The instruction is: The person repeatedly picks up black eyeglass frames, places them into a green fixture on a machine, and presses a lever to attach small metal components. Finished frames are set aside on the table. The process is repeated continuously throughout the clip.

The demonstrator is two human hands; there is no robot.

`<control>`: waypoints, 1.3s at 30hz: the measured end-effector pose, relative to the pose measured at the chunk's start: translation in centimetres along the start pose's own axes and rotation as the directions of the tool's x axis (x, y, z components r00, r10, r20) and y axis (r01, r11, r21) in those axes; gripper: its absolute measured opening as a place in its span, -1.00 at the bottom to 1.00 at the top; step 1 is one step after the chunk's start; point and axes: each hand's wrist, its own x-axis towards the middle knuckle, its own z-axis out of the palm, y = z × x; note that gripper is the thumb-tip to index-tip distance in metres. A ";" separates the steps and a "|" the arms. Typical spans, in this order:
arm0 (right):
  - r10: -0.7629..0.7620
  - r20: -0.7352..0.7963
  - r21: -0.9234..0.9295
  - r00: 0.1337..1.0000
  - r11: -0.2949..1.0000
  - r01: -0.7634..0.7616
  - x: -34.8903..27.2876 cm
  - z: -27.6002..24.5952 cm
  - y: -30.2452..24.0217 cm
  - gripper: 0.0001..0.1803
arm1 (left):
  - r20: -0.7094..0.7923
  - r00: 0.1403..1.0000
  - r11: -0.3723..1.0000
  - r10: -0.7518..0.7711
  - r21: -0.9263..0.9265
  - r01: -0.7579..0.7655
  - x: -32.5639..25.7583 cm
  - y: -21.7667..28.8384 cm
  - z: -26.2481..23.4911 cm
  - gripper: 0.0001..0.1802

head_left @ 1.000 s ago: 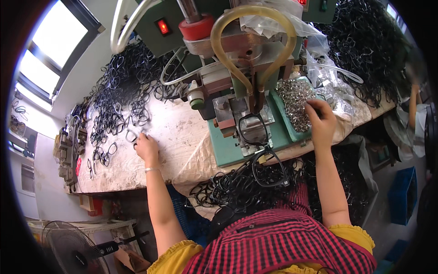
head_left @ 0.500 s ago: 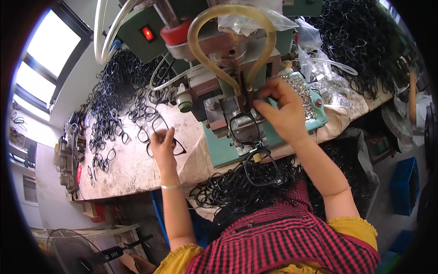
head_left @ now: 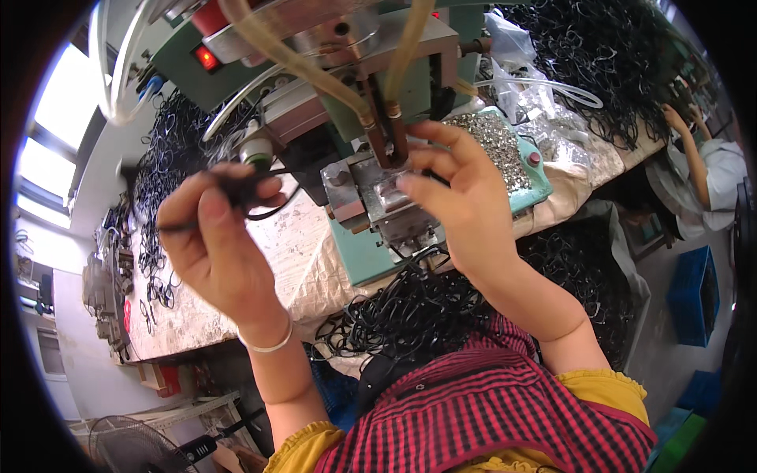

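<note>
**Frame picked up, now at the press**

- L hand (head_left: 217, 252): half a sec ago it lay flat on the bench among loose frames; now raised off the bench, fingers pinched shut on a black frame (head_left: 244, 193), blurred, so in motion. Frame sits at abt 9 o'clock from the fixture (head_left: 386, 201), near but not touching.
- R hand (head_left: 461, 201): a sec ago over at the rivet tray (head_left: 493, 150), since then at the fixture. Now thumb and index tips at the block just below the brass nozzles (head_left: 386, 130). Fingers curled, part open; can't tell if they pinch a small part, too tiny to see.
- Tray at 1 o'clock from fixture, piled w/ silvery bits.
- Judgement: pick-up of one frame looks done; hands converging on the fixture, so loading stage likely. Frame not yet seated.
- Lap pile (head_left: 426, 307) of black frames at 6 o'clock, below the bench (head_left: 300, 260) edge. Bench stock (head_left: 169, 158) at 10 o'clock.
- Other worker's arm (head_left: 694, 150) far at 2–3 o'clock, apart.
</note>
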 end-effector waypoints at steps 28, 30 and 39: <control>-0.292 -0.126 -0.820 0.948 0.568 0.066 1.5 -15.9 5.6 -0.79 | -0.275 0.959 0.729 -0.063 0.644 0.232 -9.5 -8.5 -1.9 -0.13; -0.298 -0.120 -0.776 0.947 0.623 0.097 2.1 -14.9 5.6 -0.81 | -0.266 0.947 0.800 -0.181 0.520 0.299 -9.0 -13.7 -3.9 -0.03; -0.300 -0.169 -0.648 0.939 0.751 0.124 3.2 -12.0 6.2 -0.82 | -0.249 0.880 0.779 -0.405 0.410 0.475 -6.4 -16.5 -0.6 -0.19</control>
